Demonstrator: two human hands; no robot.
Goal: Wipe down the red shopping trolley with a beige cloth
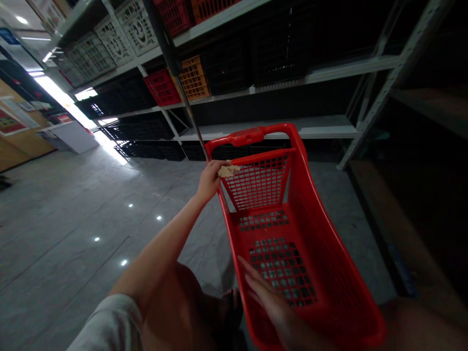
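A red plastic shopping cart [325,200] with grid walls stands before me, its basket holding nothing I can see. My left hand [210,181] is closed on a beige crumpled cloth [228,170], at the corner of the cart's far grid panel [261,180], just below the handle [245,136]. Closer to me, my right hand [268,297] has its fingers stretched out over the near side rim [236,253]. It appears to rest against the rim and holds nothing.
Metal shelving [321,130] behind the cart carries black crates, a red crate [163,87], an orange crate [193,78] and white crates [135,27]. A metal pole [193,119] rises by the cart's handle. Grey tiled floor [73,229] stretches left. A wooden edge [383,214] lies right.
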